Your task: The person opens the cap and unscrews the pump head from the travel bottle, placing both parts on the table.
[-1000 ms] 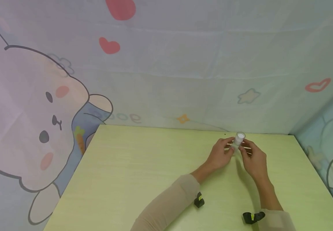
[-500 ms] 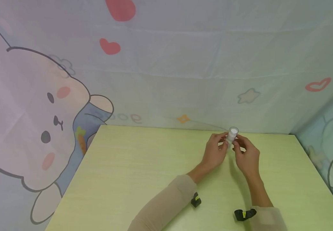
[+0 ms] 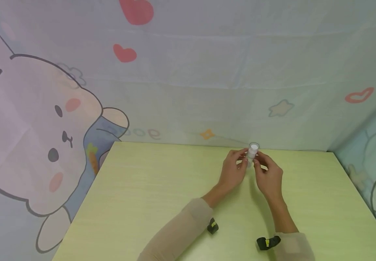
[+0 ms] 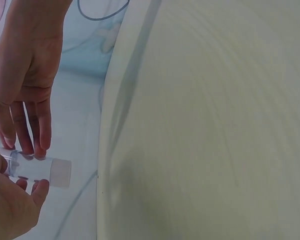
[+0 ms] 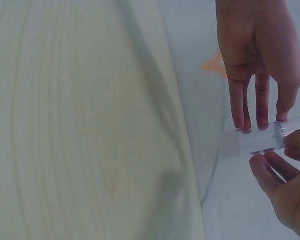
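A small clear cylindrical bottle (image 3: 252, 152) is held up over the far right part of the table. Its upper end shows a clear round rim with white inside; in the left wrist view a frosted white end (image 4: 60, 173) points toward the table side. My left hand (image 3: 234, 169) pinches it from the left between thumb and fingertips. From the right, my right hand (image 3: 269, 176) does the same, its fingers also seen on the clear wall (image 5: 258, 142) in the right wrist view. Parts of the bottle are hidden behind the fingers.
The pale yellow-green table (image 3: 161, 188) ends at a back edge just behind the hands. A cartoon-printed cloth (image 3: 188, 72) hangs behind it, with another cloth at the right (image 3: 374, 156). Black wrist devices (image 3: 263, 243) sit near the sleeve cuffs.
Both hands have moved left together with the bottle and slightly toward the back edge. Their hold on it looks much the same.
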`<state>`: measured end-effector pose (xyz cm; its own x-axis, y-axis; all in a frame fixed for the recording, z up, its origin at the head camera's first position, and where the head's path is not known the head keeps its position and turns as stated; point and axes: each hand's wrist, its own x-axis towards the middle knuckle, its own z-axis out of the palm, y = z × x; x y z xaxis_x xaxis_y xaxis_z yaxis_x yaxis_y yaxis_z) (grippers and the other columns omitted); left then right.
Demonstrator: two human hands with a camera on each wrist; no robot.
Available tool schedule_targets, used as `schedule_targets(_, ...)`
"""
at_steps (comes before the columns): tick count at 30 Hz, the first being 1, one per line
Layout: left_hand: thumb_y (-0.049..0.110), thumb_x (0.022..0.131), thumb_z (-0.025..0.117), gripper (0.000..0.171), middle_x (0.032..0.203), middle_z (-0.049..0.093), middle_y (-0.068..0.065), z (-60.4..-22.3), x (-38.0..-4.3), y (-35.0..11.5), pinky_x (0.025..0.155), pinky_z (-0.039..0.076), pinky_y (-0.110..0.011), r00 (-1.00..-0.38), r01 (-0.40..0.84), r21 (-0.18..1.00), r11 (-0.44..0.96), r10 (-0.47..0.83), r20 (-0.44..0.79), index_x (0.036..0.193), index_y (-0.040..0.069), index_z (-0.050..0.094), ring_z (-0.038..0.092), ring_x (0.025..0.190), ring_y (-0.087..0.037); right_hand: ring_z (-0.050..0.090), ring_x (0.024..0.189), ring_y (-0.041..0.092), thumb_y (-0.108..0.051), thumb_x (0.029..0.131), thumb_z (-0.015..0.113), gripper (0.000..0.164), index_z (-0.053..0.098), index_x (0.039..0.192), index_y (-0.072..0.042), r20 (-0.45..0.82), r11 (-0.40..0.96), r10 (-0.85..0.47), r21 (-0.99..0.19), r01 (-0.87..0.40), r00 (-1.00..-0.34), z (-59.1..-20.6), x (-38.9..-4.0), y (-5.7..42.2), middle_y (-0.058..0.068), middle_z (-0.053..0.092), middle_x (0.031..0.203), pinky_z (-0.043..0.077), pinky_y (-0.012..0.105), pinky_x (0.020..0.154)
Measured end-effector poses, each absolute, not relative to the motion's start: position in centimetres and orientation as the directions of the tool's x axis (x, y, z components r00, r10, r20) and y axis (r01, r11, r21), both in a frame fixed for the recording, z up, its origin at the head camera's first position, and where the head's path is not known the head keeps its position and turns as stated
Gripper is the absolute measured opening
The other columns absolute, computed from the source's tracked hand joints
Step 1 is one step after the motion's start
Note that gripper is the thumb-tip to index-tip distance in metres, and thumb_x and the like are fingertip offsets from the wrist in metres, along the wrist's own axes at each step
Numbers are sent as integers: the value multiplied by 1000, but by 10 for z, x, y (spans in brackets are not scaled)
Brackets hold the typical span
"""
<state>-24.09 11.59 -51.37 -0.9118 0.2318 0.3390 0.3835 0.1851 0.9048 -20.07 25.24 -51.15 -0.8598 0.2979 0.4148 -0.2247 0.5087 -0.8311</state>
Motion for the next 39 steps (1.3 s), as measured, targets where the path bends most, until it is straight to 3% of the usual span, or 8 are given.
schedule_targets(24, 2, 106, 61, 31, 120, 63, -14, -509, -229, 63, 89, 60, -22, -914, 403, 895, 191, 129, 384, 137, 2, 67, 71, 113, -30, 69, 116, 33, -6, 105, 67, 33, 68, 138, -5, 410, 421, 203, -857, -298, -889, -511, -200, 206, 17, 74, 122, 55, 8, 81)
schedule_targets(39, 5, 105, 65, 32, 122, 63, -11, -521, -221, 38, 93, 60, -26, -926, 377, 914, 150, 88, 367, 138, 5, 68, 69, 116, -28, 69, 117, 34, -4, 103, 69, 34, 69, 137, -5, 424, 399, 152, -853, -338, -893, -517, -196, 183, 15, 73, 121, 57, 11, 80)
